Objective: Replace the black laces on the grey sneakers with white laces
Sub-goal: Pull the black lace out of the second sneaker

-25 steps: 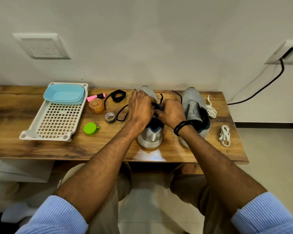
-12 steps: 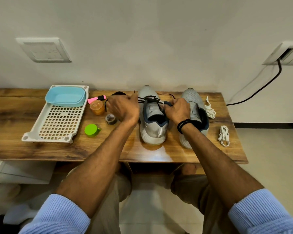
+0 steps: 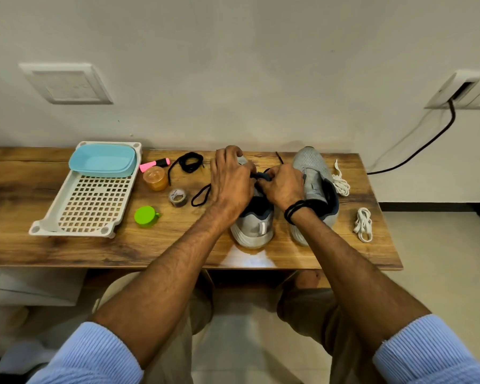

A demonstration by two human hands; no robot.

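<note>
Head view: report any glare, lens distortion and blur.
Head view: a pale glare patch lies on the table before the sneaker's heel. Head view: wide-angle bending bows the table edges and tilts the wall plates. Head view: both sleeves at the bottom look soft, while the left hand and right hand at the sneaker look sharp; light is even, shadows faint.

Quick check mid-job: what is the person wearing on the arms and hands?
Light blue ribbed sleeves cover both upper arms, ending near the elbows. A black cord wristband wraps the right wrist. The left hand and right hand wear no gloves.
</note>
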